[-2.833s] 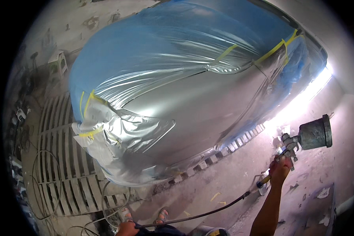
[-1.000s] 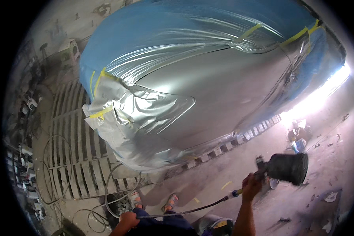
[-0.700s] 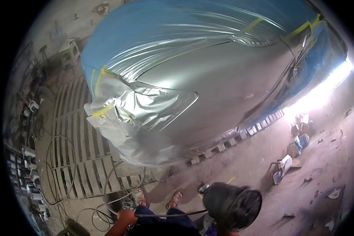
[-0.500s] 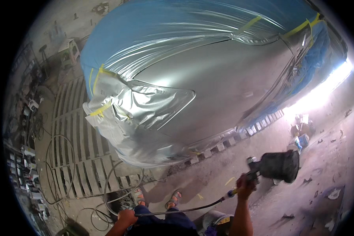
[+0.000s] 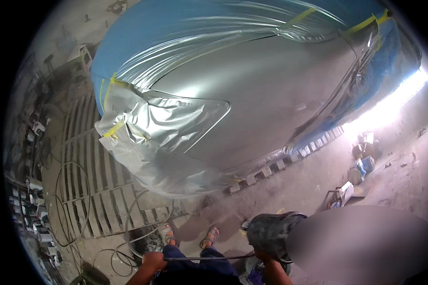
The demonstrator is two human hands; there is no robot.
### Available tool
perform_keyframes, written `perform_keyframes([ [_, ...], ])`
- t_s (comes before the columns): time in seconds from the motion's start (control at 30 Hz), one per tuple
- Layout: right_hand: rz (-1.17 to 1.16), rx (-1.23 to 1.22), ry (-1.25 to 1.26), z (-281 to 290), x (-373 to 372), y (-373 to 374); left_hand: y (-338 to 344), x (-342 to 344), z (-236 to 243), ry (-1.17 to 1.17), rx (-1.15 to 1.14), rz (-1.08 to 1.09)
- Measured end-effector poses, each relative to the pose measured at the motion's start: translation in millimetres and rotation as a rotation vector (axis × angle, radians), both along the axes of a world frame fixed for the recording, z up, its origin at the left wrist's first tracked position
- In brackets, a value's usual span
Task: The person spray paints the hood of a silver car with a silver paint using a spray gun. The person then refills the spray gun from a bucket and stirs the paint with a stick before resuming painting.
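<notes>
In my right hand [image 5: 266,256] is a paint spray gun, its dark cup [image 5: 271,232] tilted sideways in front of my legs. The cup hides most of the fingers and the gun's body. My left hand [image 5: 153,261] is closed round a thin air hose [image 5: 209,258], which stretches across my thighs to the right hand. Ahead stands a large vehicle body with a bare silver-grey panel [image 5: 271,85]. Blue and clear masking film [image 5: 138,42] wraps round it, fixed with yellow tape [image 5: 297,18]; a crinkled silver sheet [image 5: 171,121] covers the near left corner.
Slotted floor grating [image 5: 88,161] and loops of hose [image 5: 73,199] lie to the left. A white stool [image 5: 83,59] stands beyond. Cans and scraps [image 5: 364,164] sit by a bright light strip [image 5: 390,107] on the right. A blurred patch hides the lower right.
My right hand has brought the spray gun left and down toward my body, turning its cup. The left hand stays on the hose. The view has shifted slightly.
</notes>
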State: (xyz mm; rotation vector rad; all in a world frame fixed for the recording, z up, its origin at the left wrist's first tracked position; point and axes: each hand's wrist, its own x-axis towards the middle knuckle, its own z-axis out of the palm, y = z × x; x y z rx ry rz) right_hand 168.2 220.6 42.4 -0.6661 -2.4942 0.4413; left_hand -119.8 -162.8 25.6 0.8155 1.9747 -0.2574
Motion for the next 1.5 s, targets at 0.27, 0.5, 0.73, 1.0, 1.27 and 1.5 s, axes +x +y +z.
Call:
perform_keyframes([
  [0.27,-0.446,-0.752,0.588,27.8,-16.8,87.8,3.0,4.5,-4.5,-0.032,-0.006,0.01],
  [0.5,-0.51,-0.706,0.703,23.0,-23.0,114.6,-2.4,13.8,-12.1,0.006,0.065,0.037],
  [0.73,0.095,0.238,-0.117,-11.4,0.5,-22.0,9.0,5.2,-0.5,-0.017,0.027,-0.014],
  [1.0,-0.436,-0.975,0.57,-4.3,-15.6,87.3,14.1,11.5,-7.3,-0.005,-0.044,-0.042],
  [1.27,-0.618,-0.85,0.697,7.1,-11.1,162.1,9.8,18.5,-15.3,0.027,0.033,0.026],
  [1.5,-0.067,0.281,-0.677,-58.0,31.9,-0.7,9.4,12.7,-13.2,0.004,0.029,-0.049],
])
